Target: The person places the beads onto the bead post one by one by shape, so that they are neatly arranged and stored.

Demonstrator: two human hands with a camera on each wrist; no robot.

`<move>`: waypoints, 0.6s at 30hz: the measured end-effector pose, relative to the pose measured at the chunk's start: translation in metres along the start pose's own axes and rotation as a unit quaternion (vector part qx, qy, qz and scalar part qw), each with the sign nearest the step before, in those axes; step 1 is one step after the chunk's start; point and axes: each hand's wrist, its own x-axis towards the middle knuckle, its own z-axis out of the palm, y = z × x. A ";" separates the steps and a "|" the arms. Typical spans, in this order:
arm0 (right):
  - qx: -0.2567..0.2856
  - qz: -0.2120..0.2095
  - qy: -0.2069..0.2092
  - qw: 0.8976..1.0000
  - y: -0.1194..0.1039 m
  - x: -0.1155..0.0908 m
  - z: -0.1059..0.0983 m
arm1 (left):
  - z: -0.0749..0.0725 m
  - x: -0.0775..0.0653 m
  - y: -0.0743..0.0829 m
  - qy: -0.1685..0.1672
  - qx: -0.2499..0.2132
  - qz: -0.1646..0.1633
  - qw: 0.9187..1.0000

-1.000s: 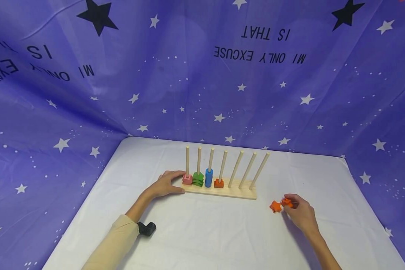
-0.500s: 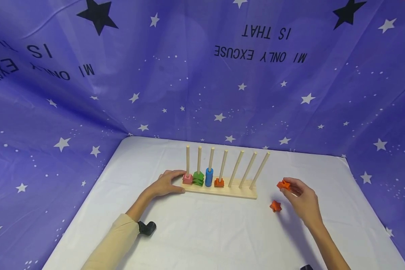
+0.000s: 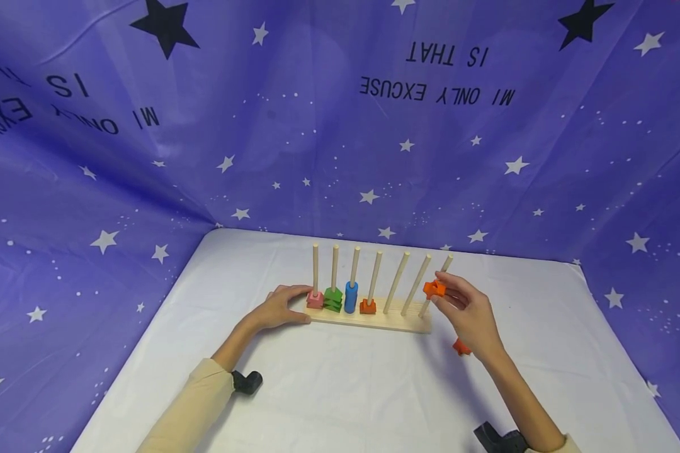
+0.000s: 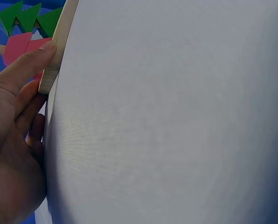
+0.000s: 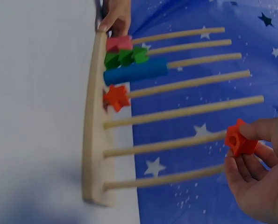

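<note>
My right hand (image 3: 473, 314) pinches an orange star bead (image 3: 434, 289) between thumb and fingers, raised beside the upper part of the rightmost pegs. In the right wrist view the bead's hole (image 5: 233, 140) shows. My left hand (image 3: 277, 308) grips the left end of the wooden peg board (image 3: 396, 324), thumb on the near edge and fingers behind. On the pegs from the left sit pink beads (image 3: 315, 301), green beads (image 3: 333, 301), a blue cylinder stack (image 3: 351, 298) and an orange star bead (image 5: 116, 97). The three right pegs are bare.
Another orange star bead (image 3: 461, 346) lies on the white tablecloth (image 3: 340, 390), partly hidden by my right hand. Purple star-printed cloth (image 3: 340, 157) rises behind and on both sides of the table. Black wrist mounts (image 3: 247, 382) stick out from both forearms.
My right hand has picked up one orange star bead from the table at the right, lifted it and carried it left to the pegs. The left hand stays in place on the board.
</note>
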 end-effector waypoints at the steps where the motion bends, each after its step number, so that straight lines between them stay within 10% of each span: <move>1: 0.004 -0.004 -0.002 1.000 -0.003 0.002 0.003 | 0.000 0.000 0.000 0.000 0.000 -0.001 1.000; 18: 0.055 -0.061 -0.018 0.996 -0.038 0.024 0.035 | 0.000 -0.001 0.001 0.001 0.000 0.003 1.000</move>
